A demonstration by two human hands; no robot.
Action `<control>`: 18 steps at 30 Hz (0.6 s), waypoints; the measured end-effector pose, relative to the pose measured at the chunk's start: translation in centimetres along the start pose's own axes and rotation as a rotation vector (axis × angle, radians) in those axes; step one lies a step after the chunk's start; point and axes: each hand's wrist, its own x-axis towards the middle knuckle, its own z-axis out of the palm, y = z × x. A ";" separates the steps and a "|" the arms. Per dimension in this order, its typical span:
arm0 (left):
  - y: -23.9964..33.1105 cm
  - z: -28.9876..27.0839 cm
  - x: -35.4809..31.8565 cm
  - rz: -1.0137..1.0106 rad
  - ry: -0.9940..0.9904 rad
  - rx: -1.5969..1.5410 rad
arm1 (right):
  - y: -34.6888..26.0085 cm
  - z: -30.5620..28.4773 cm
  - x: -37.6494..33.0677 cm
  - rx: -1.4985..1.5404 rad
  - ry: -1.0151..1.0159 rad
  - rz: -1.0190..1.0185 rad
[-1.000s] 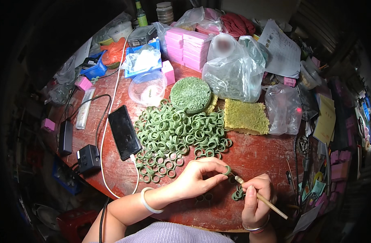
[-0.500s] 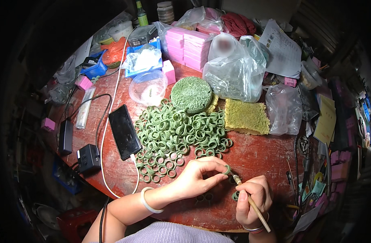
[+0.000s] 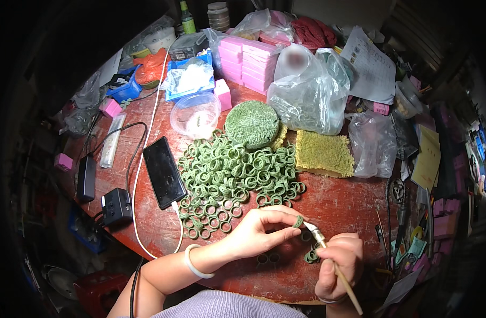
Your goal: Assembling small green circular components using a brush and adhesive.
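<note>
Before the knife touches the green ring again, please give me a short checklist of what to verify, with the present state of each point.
1. Green ring pinched in the left hand fingertips: ok.
2. Thin-handled knife gripped pen-style in the right hand: ok.
3. Blade tip meets the ring: ok, it looks to touch.
4. Left fingertips clear of the blade: cannot tell, they sit very close.
5. Pile of green rings apart from both hands: ok.
6. Phone and its cable away from the knife: ok.

Head-worn fisheye view, looking steeply down onto a red round table [image 3: 338,201].
Hands enter near 6 o'clock, close to the lens; clutter recedes toward 12 o'clock; the dark, bent rim is probably floor.
</note>
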 end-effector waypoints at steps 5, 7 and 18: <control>-0.4 -0.1 0.0 0.060 -0.010 -0.030 | 0.0 0.2 0.3 -0.027 -0.039 0.070; -0.5 -0.1 0.1 0.063 -0.016 -0.040 | 0.2 0.2 0.0 -0.032 -0.047 0.062; -0.6 -0.3 0.0 0.116 -0.007 0.024 | 0.0 0.1 -0.3 0.034 0.016 0.056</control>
